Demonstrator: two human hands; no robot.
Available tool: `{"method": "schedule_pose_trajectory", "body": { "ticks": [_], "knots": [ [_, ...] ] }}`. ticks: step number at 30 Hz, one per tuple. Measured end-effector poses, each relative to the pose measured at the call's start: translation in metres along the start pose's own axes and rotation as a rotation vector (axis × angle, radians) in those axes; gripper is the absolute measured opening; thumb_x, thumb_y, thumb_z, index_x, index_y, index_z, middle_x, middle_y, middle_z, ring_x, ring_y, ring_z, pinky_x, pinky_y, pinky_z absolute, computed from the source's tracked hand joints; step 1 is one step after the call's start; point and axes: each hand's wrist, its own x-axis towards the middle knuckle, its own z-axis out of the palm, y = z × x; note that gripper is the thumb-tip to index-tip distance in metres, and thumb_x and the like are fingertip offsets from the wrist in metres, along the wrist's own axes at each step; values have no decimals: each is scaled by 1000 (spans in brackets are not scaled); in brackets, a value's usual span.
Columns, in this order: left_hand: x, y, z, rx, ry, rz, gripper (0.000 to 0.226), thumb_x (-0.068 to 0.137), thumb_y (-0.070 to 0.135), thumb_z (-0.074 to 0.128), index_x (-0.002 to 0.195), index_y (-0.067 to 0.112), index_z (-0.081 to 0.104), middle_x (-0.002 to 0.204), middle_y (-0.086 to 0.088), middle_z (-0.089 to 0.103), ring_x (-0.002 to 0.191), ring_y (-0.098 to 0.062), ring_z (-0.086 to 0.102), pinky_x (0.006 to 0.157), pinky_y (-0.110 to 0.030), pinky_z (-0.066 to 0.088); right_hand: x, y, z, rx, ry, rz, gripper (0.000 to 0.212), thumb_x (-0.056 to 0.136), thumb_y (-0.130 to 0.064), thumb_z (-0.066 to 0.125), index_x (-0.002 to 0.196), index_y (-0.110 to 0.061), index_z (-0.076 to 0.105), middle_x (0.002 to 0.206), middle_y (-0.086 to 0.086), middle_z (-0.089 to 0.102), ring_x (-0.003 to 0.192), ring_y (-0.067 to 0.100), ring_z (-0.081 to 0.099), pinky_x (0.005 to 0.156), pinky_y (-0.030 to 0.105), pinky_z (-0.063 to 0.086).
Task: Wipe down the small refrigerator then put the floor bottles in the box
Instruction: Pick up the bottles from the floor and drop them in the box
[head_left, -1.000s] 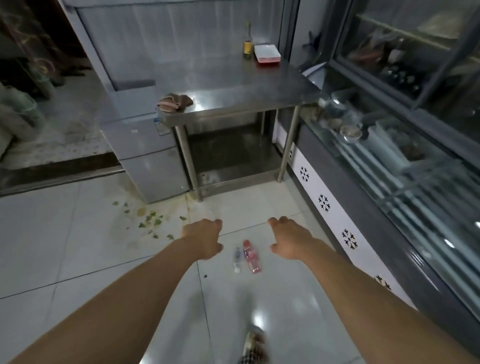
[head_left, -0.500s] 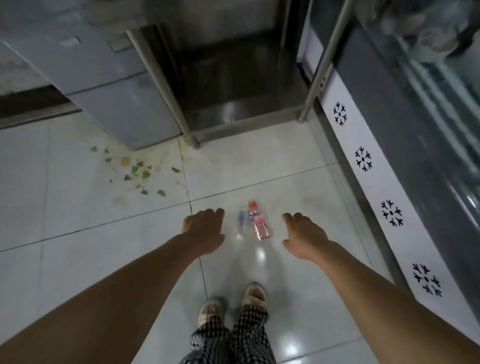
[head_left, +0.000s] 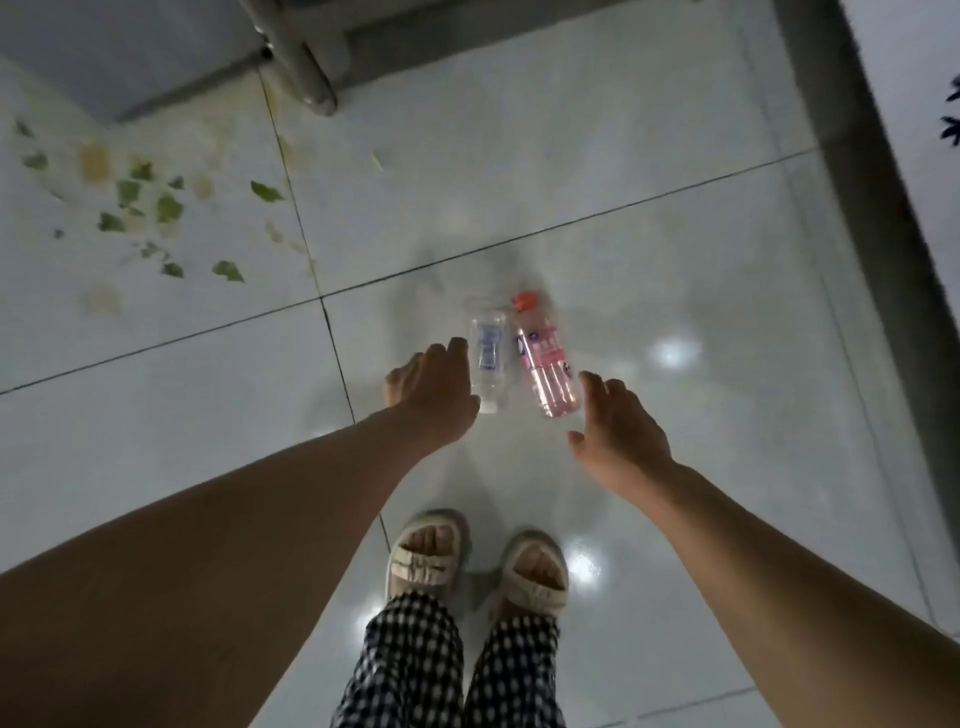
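Observation:
Two plastic bottles lie side by side on the white tiled floor. The clear bottle (head_left: 487, 358) with a blue label is on the left. The pink bottle (head_left: 546, 364) with a red cap lies right of it. My left hand (head_left: 435, 392) hovers at the clear bottle's left side, fingers apart, holding nothing. Just right of the pink bottle's base, my right hand (head_left: 618, 426) is spread with nothing in it. Whether either hand touches a bottle I cannot tell. No box or refrigerator door shows in this view.
Green leaf scraps (head_left: 156, 208) and stains litter the tiles at the left. A metal table leg (head_left: 306, 78) stands at the top, beside a grey cabinet base (head_left: 130, 57). A dark plinth (head_left: 872, 208) of the display case runs along the right. My sandalled feet (head_left: 478, 566) stand below the bottles.
The view has tipped down and come closer to the floor. Both hands have dropped toward the bottles and now flank them closely.

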Motion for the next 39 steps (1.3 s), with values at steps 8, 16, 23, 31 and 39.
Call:
{"method": "schedule_pose_trajectory", "body": {
  "ticks": [8, 16, 23, 31, 39],
  "knots": [
    [105, -11, 111, -60, 72, -89, 53, 87, 38, 61, 125, 11, 37, 123, -10, 52, 115, -29, 51, 85, -38, 39, 107, 19, 92, 49, 205, 43, 73, 88, -26, 61, 145, -8, 19, 130, 16, 40, 117, 31, 44, 89, 39, 43],
    [160, 2, 165, -350, 200, -231, 65, 79, 45, 68, 123, 13, 32, 124, -10, 52, 112, -31, 53, 75, -36, 35, 160, 19, 138, 121, 364, 119, 89, 85, -48, 62, 148, -10, 12, 128, 12, 47, 114, 28, 49, 85, 38, 45],
    [179, 7, 169, -456, 183, -260, 64, 77, 37, 73, 119, 11, 32, 118, -13, 58, 104, -34, 58, 80, -39, 44, 170, 22, 149, 126, 334, 145, 86, 82, -50, 65, 142, -9, 19, 118, 14, 54, 103, 28, 57, 76, 34, 47],
    [133, 4, 110, -252, 205, -139, 61, 77, 37, 72, 119, 11, 36, 116, -12, 58, 104, -32, 57, 75, -35, 38, 119, 23, 102, 64, 308, 198, 72, 84, -50, 60, 133, -9, 27, 111, 11, 54, 97, 27, 58, 68, 32, 43],
    [27, 29, -15, -212, 216, -88, 59, 78, 37, 70, 120, 14, 36, 119, -11, 57, 109, -33, 56, 87, -40, 44, 6, 1, -18, 38, 358, 205, 76, 82, -56, 58, 136, -13, 25, 111, 5, 54, 95, 20, 58, 70, 28, 46]
  ]
}}
